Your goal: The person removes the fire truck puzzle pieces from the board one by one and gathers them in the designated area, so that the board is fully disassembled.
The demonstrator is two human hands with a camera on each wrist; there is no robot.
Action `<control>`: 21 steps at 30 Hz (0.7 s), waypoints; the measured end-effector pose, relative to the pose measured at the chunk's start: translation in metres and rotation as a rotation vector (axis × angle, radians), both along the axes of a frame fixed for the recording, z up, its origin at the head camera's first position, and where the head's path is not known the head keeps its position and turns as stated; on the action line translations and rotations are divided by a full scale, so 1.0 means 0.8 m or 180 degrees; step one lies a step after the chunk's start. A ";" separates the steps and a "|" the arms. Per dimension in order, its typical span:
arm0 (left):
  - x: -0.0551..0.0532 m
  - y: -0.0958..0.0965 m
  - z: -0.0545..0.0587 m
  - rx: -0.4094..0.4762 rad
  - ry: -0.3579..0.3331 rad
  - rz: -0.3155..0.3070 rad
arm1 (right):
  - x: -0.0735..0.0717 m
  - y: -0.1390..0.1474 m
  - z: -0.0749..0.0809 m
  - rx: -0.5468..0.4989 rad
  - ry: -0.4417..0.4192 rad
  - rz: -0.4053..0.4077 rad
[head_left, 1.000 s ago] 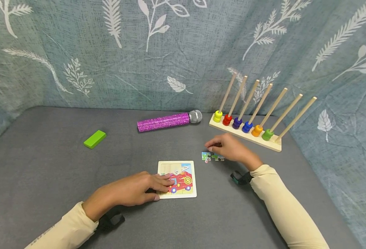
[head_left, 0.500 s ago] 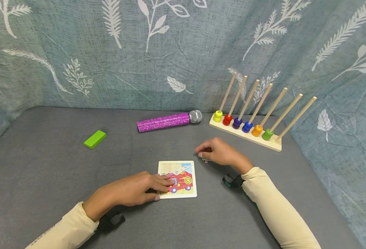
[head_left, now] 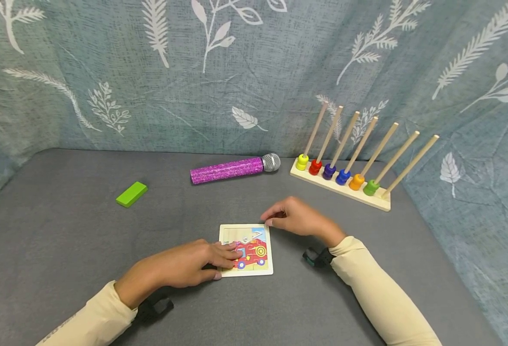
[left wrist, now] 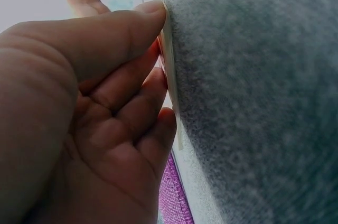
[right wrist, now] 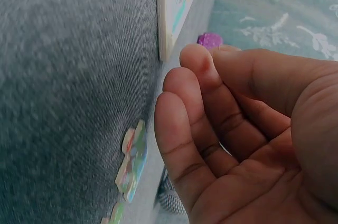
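Observation:
A square wooden jigsaw puzzle (head_left: 258, 263) with a red vehicle picture lies flat on the grey table. My left hand (head_left: 186, 264) rests on its left part with extended fingers, and the thumb meets the frame's edge in the left wrist view. Near the puzzle's top right corner hovers my right hand (head_left: 301, 218), its fingers loosely bent and thumb close to the index fingertip. No thing shows between them. Beneath it on the cloth lie one puzzle piece (right wrist: 132, 163) and part of a second piece (right wrist: 114, 214); in the head view the hand hides both.
A purple glittery microphone (head_left: 228, 170) lies behind the puzzle. At the back right stands a wooden peg stand (head_left: 340, 186) with coloured beads on most of its rods. A green block (head_left: 131, 194) lies at the left. A patterned curtain (head_left: 171, 96) hangs behind the table.
My right hand has moved left and slightly nearer, from over the loose puzzle pieces to the puzzle's top right corner. The left hand stays in place on the puzzle.

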State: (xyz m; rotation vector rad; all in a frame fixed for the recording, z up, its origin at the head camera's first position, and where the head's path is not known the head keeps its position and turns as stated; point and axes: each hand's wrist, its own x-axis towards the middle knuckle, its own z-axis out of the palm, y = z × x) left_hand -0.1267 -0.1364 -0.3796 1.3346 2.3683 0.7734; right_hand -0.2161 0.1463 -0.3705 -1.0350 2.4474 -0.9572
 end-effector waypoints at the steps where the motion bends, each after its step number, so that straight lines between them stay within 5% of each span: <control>1: 0.000 0.000 0.000 -0.0012 -0.0001 0.0010 | 0.001 -0.001 0.000 -0.0011 0.0000 0.0018; 21: 0.002 -0.002 -0.001 0.0015 -0.0048 0.0037 | 0.015 -0.022 0.002 -0.0043 -0.0205 0.0284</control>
